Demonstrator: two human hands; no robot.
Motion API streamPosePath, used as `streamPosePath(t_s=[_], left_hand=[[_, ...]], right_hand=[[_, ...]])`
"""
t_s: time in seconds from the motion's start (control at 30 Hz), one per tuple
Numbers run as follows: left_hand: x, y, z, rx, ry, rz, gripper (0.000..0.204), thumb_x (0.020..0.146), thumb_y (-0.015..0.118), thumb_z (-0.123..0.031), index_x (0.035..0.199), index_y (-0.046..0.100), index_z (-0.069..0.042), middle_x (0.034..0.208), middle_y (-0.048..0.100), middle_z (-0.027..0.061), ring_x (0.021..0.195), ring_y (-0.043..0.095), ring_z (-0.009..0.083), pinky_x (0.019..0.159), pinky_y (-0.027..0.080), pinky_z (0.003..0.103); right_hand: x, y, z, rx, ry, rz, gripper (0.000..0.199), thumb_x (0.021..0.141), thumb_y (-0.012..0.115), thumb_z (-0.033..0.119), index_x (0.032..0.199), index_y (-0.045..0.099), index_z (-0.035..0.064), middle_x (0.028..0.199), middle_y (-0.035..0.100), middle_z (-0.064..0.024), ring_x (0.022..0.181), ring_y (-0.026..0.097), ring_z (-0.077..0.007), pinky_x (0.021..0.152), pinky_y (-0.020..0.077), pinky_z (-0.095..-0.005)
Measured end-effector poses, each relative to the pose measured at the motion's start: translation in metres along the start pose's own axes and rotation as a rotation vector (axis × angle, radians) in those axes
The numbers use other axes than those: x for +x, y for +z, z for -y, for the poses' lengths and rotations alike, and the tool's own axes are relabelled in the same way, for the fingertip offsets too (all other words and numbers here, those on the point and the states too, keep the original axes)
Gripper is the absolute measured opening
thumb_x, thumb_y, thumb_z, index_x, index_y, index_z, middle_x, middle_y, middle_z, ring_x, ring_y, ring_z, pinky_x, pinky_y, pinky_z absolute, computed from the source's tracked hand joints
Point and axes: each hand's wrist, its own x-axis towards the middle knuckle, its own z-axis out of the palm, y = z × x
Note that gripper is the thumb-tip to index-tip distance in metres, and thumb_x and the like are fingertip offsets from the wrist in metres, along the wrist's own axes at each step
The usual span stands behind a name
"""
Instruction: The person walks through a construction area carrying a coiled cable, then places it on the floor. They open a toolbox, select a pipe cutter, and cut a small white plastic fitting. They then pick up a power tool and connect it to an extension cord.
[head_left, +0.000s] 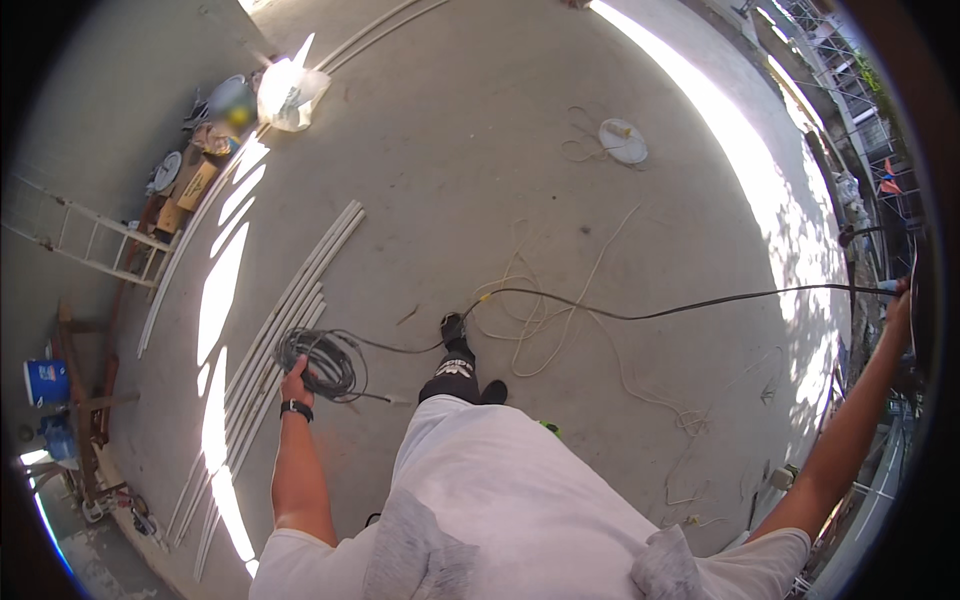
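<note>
Cable-coiling, mid-step, by the look of it; left hand (pixel 295 383) clenched on coil of black cable (pixel 322 362), held low beside white conduit lengths (pixel 285 330) on concrete floor (pixel 480 160); right hand (pixel 900 300) flung wide, gripping cable's free run (pixel 690 303); yellow cord (pixel 545 310) loose beyond feet; next loop probably needing slack drawn in.

One head-worn fisheye is looking steeply down from standing height, taking in the person's shoulders at the bottom edge, the concrete floor (pixel 560 180) far below, curving toward the rim.
</note>
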Motion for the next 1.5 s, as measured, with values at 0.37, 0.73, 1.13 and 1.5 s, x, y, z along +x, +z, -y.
streamPosePath(t_s=[0.37,0.73,1.13,1.5], left_hand=[[0.048,0.037,0.067,-0.292,-0.092,-0.322,0.029,0.098,0.065,-0.035,0.084,0.056,-0.011,0.071,0.055,0.0037,0.070,0.054,0.0195,0.072,0.049,0.039],[-0.011,0.080,-0.069,-0.383,0.355,-0.743,0.029,0.090,0.076,-0.030,0.082,0.057,-0.009,0.070,0.049,-0.0005,0.066,0.050,0.0132,0.065,0.045,0.032],[-0.241,0.022,-0.247,-0.096,0.715,-1.068,0.048,0.089,0.070,-0.055,0.081,0.053,-0.010,0.086,0.052,0.0022,0.094,0.053,0.0189,0.092,0.046,0.042],[-0.316,0.107,-0.175,-0.124,0.679,-1.034,0.039,0.089,0.074,-0.043,0.078,0.052,-0.013,0.077,0.044,-0.0003,0.081,0.050,0.0157,0.086,0.046,0.035]], right_hand=[[-0.176,0.325,-0.180,-0.186,0.542,0.142,0.024,0.097,0.063,0.025,0.114,0.067,0.0097,0.085,0.057,-0.0018,0.069,0.053,-0.0125,0.064,0.0528,-0.0321],[-0.246,0.462,-0.397,-0.727,0.184,0.698,0.021,0.095,0.058,0.018,0.104,0.068,0.0018,0.081,0.070,-0.0118,0.075,0.069,-0.0250,0.071,0.0547,-0.0359],[-0.118,0.598,-0.525,-0.435,0.754,0.724,0.027,0.104,0.049,0.024,0.123,0.055,0.0058,0.097,0.068,-0.0071,0.082,0.068,-0.0183,0.057,0.0572,-0.0335],[-0.124,0.572,-0.538,-1.590,0.524,1.339,0.045,0.091,0.057,0.020,0.133,0.063,0.0055,0.146,0.055,-0.0144,0.132,0.055,-0.0300,0.106,0.0481,-0.0418]])
